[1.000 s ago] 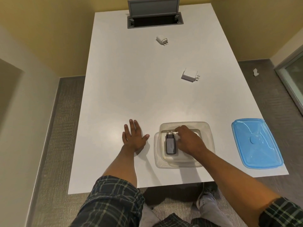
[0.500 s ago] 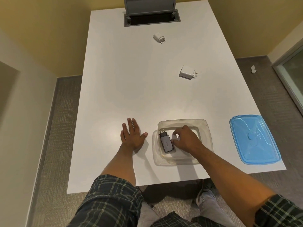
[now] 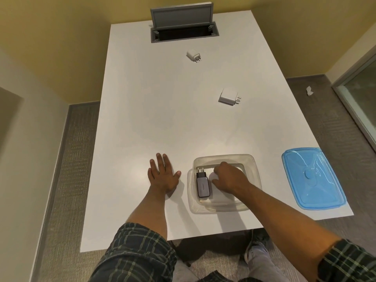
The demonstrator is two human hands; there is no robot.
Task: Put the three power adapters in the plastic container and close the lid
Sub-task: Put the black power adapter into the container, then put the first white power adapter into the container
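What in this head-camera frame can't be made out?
- Right hand in the container: its palm side is hidden, so any grip is unreadable.
- Dark adapter: label too small.
- Table box: interior too dark.
- White scrap on the floor: too small to identify.

walls [image 3: 61, 47]: mustard yellow | floor [image 3: 79, 151]: grey carpet, paper scrap [image 3: 309, 91] far right of the fingers | desk [image 3: 162, 119]: white, rectangular | cable hatch [image 3: 184, 24]: grey, lid raised, far edge beyond the fingers | glass panel [image 3: 360, 94]: right, grey-framed
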